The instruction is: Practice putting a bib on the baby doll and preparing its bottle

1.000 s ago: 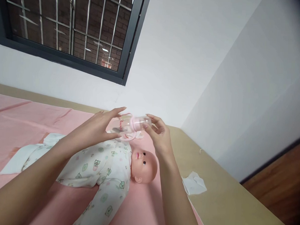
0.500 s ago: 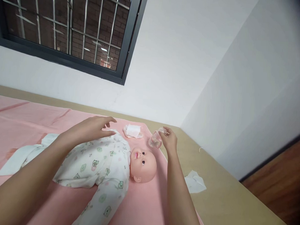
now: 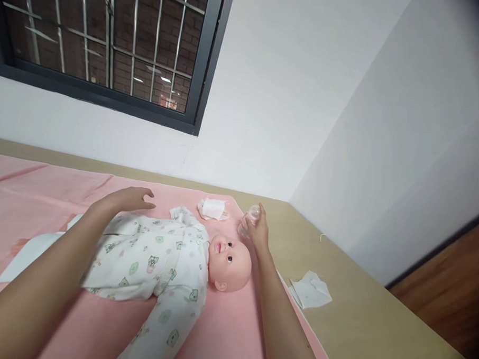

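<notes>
Two bare hands, yours, frame a doll (image 3: 141, 254) lying face up on a pink sheet (image 3: 225, 327). Your right hand (image 3: 259, 228) is at a clear baby bottle (image 3: 245, 225) near the sheet's corner, just beyond the doll's head. Its thumb and fingers are parted around the upper part, though you cannot tell from this angle whether they pinch the bottle or only rest against it. Your left hand (image 3: 135, 199) hangs above the doll's torso, holding nothing, thumb and curled fingers apart.

The hazard, as judged here, is a tip-over: a knuckle brushing the tall bottle, or the sheet tugged beneath it, could topple it toward the doll's head or onto the bare table (image 3: 331, 263). Your forearm, passing close beside that head, might nudge it.

The bottle looks upright, capped end up, base down; its long axis runs upward with a slight slant to the right in view — whether that is true tilt or camera angle, you cannot tell. A white bundle (image 3: 213, 209) lies nearby, to its left.
</notes>
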Available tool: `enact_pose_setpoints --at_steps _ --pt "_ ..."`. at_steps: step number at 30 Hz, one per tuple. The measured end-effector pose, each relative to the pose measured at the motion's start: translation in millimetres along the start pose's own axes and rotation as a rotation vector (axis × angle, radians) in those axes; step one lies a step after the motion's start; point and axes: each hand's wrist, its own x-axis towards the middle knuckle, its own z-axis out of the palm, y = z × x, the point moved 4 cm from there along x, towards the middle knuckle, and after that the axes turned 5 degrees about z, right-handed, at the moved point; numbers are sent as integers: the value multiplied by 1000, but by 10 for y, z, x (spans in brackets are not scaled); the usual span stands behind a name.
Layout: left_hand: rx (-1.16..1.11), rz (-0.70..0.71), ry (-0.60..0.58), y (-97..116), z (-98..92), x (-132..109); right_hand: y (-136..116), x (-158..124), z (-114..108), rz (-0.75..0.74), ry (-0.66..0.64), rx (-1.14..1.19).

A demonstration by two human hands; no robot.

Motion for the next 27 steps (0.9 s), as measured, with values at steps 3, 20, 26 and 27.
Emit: enact_pose_setpoints --at_steps 3,20,26,27 --pt "-76 46 -56 29 13 -23 25 -65 16 8 0 1" --pt "-44 149 -63 114 -54 -98 415 -141 170 10 39 121" --pt "-116 659 14 1052 -206 -1182 420 -172 125 39 112 91" --pt "-156 737 52 1148 -165 -1375 411 -177 108 22 143 72"
